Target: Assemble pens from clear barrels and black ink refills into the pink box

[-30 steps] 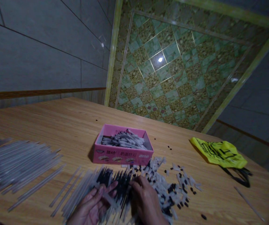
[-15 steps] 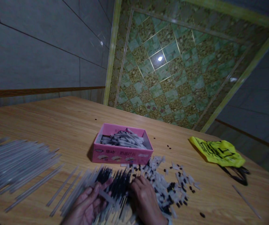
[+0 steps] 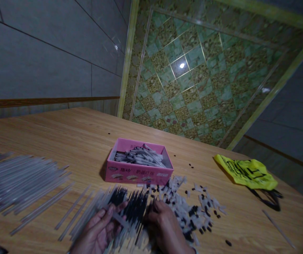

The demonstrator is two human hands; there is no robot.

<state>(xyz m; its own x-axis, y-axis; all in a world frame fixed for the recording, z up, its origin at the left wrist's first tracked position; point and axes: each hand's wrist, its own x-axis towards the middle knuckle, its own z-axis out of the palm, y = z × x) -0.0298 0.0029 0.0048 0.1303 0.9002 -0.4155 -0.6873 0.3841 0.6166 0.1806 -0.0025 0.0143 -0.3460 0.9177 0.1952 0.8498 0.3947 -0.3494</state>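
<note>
At the bottom centre, my left hand (image 3: 98, 225) pinches a pale translucent tube (image 3: 120, 220) between thumb and fingers. My right hand (image 3: 163, 224) is beside it, fingers curled down at the right edge of a bunch of dark-tipped thin sticks (image 3: 135, 208); what its fingertips hold is hidden. Behind both hands stands a pink open box (image 3: 138, 173) filled with pale pieces with dark ends (image 3: 143, 155). Small white caps and black plugs (image 3: 183, 208) lie scattered to the right of my right hand.
Many clear tubes (image 3: 22, 183) are piled on the wooden table (image 3: 69, 137) at the left. A yellow bag (image 3: 246, 171) with black straps lies at the right, a single thin stick (image 3: 278, 228) in front of it. Walls stand beyond the table.
My right hand has shifted slightly, its fingers bent more at the sticks. My left hand keeps its hold on the tube. The view has moved a little.
</note>
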